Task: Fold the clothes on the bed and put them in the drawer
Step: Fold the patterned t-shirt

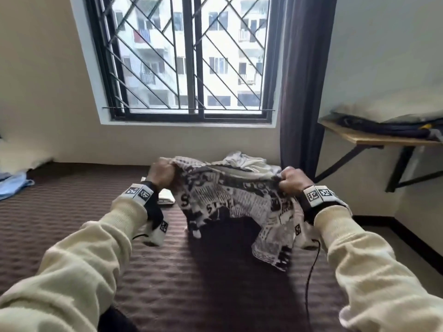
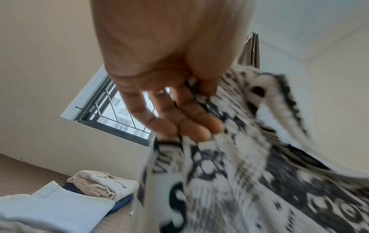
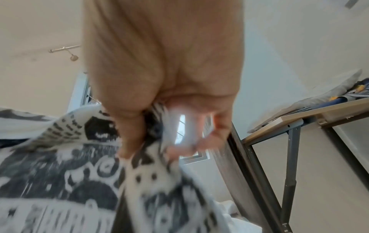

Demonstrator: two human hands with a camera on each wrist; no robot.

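A black-and-white printed shirt [image 1: 230, 195] hangs in the air above the brown bed [image 1: 72, 212], stretched between both hands. My left hand [image 1: 161, 173] grips its upper left edge in a fist. My right hand [image 1: 293, 179] grips the upper right edge the same way. In the left wrist view the fingers [image 2: 179, 116] curl over the printed shirt [image 2: 249, 181]. The right wrist view shows the thumb and fingers [image 3: 185, 138] pinching the printed shirt [image 3: 69, 173], blurred. A crumpled white garment [image 1: 247, 161] lies on the bed behind the shirt.
Folded clothes lie on the bed to the left: a light blue piece [image 2: 49, 209] and a beige pile [image 2: 101, 184] over something navy. A wall-mounted wooden shelf [image 1: 378, 137] with dark clothes juts out at the right. A barred window [image 1: 187, 56] and dark curtain [image 1: 304, 80] stand ahead.
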